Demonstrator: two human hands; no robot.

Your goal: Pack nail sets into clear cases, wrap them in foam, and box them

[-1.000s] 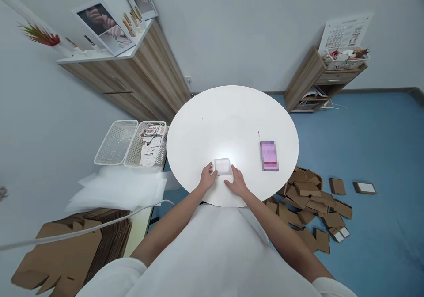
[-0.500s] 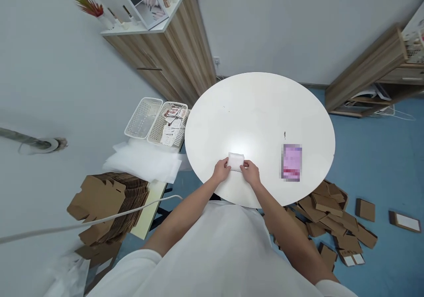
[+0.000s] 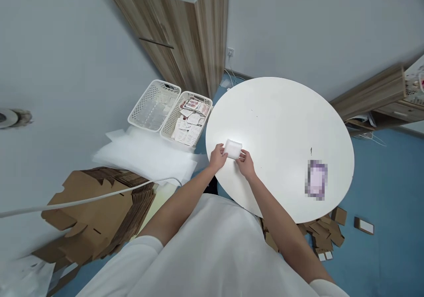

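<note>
A small white packet [image 3: 233, 149], seemingly wrapped in thin foam sheet, is held just at the left front of the round white table [image 3: 281, 120]. My left hand [image 3: 217, 156] grips its left edge, fingers closed and thumb toward me. On the opposite edge, the fingers of my right hand [image 3: 245, 162] are bent against the packet. Whether it rests on the tabletop or is slightly lifted, I cannot tell. A blurred-out purple object [image 3: 317, 180] lies on the right side of the table.
Left of the table stand two white baskets, one with printed cards [image 3: 188, 122], the other with clear pieces [image 3: 154, 104]. White foam sheets [image 3: 145, 155] and stacked flat cardboard boxes [image 3: 99, 199] lie nearer me. A white cable [image 3: 99, 197] crosses there. Small cardboard boxes [image 3: 326, 233] cover floor at right.
My view has turned left, bringing the baskets closer. Both hands have shifted with the packet toward the table's left edge, and the packet is slightly tilted now.
</note>
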